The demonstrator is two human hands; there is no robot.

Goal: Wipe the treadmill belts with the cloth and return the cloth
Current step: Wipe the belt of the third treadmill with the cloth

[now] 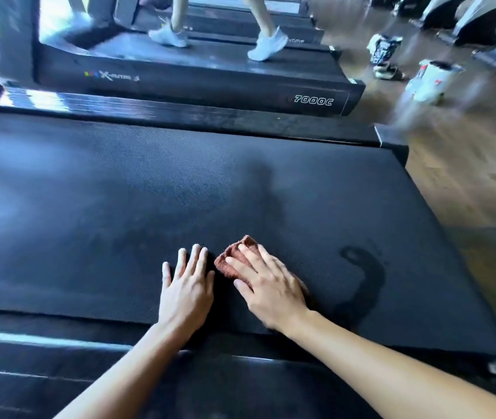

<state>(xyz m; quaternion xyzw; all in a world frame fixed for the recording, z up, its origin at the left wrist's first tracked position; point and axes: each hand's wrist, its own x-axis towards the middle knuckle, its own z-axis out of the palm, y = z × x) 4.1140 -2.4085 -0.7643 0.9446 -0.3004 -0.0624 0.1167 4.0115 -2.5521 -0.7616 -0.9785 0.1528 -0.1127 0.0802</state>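
Gym treadmill belt (119,207): we are pressing the cloth (230,260) onto it under our right hand (271,287), fingers spread. Our left hand (186,287) is resting flat alongside, fingers spread. We are judging the wiping midway, the return not yet done.

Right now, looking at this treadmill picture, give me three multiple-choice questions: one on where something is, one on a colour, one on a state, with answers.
1. Where is the cloth? A on the floor; B under the right hand; C over a rail.
2. What colour is it? A blue; B reddish brown; C white.
3. How is the left hand? A flat on the belt; B clenched; C gripping a bottle.
Answers: B, that hand presses it down; B, its brown edge shows; A, it lies spread, holding nothing.
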